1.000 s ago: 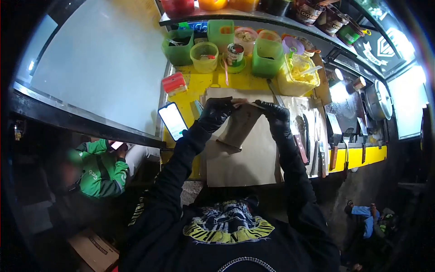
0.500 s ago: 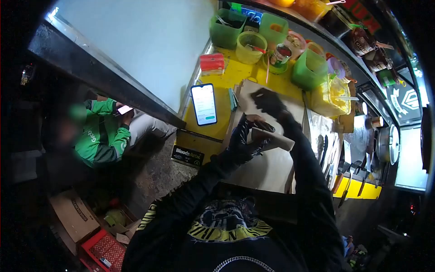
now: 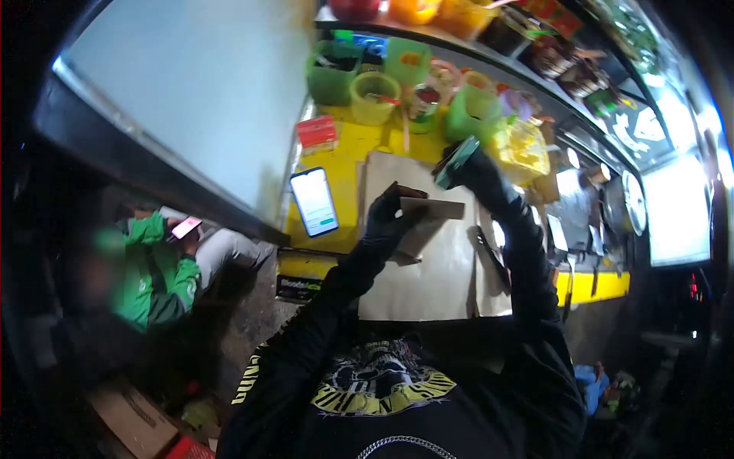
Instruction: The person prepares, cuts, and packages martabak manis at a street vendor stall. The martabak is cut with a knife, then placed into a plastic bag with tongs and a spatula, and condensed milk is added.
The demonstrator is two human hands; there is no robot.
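Observation:
Folded brown paper (image 3: 433, 209), like a small packet, is gripped by my black-gloved left hand (image 3: 394, 214) over the middle of the work surface. Its fingers are closed round the near side and partly hidden by the paper. A teal stapler (image 3: 456, 162) is in my right hand (image 3: 475, 170), also in a black glove, raised to the right of the packet and apart from it. Beneath both hands lie flat sheets of brown paper (image 3: 428, 283). A lit phone (image 3: 313, 202) rests to the left on the yellow counter (image 3: 348, 141).
Green tubs (image 3: 334, 73) and a yellow tub (image 3: 521, 149) line the back of the counter. A red box (image 3: 317, 134) stands behind the phone. Dark tongs (image 3: 492, 256) lie at the right. A person in a green jacket (image 3: 157, 268) sits at the left.
My right hand has picked up the stapler from beside the phone and carried it right. My left hand still holds the folded paper, now tilted differently. The camera view has shifted.

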